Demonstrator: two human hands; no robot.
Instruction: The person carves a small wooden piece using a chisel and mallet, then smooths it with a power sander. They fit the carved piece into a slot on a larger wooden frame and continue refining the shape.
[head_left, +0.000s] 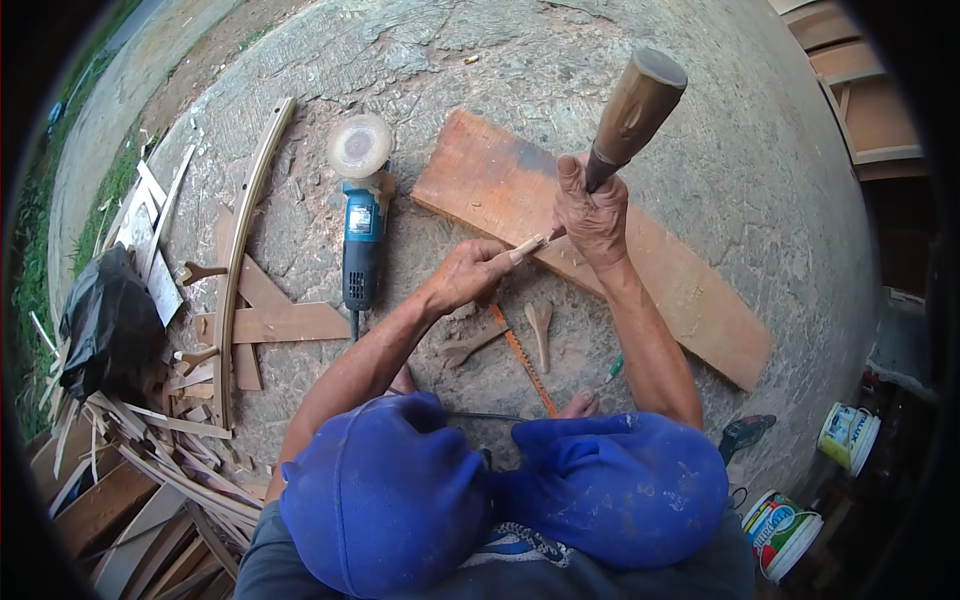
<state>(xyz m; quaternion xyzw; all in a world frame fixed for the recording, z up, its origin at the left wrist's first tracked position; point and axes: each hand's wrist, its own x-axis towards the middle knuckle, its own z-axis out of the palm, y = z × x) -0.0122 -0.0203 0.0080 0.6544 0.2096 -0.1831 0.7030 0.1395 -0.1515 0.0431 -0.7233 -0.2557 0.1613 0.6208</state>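
My left hand (468, 274) is closed around a short, pale wooden stick (527, 247), whose far end lies over the edge of a thick wooden plank (690, 290). My right hand (594, 215) grips a wooden-handled chisel (636, 115) low, near its dark collar. The chisel's thick handle points up and away to the right. Its narrow blade, mostly hidden by the hand, runs down toward the stick's tip. Below my hands, on the concrete, lie two small shaped wooden pieces with widened ends, one pale (540, 335) and one darker (470, 345).
An angle grinder (361, 235) with its disc lies left of the plank. Further left are a curved wooden rail (240, 290), crossed boards (290, 322), scrap strips and a black bag (115, 320). An orange toothed strip (522, 360) is near my feet; a drill (748, 432) and buckets (780, 535) stand right.
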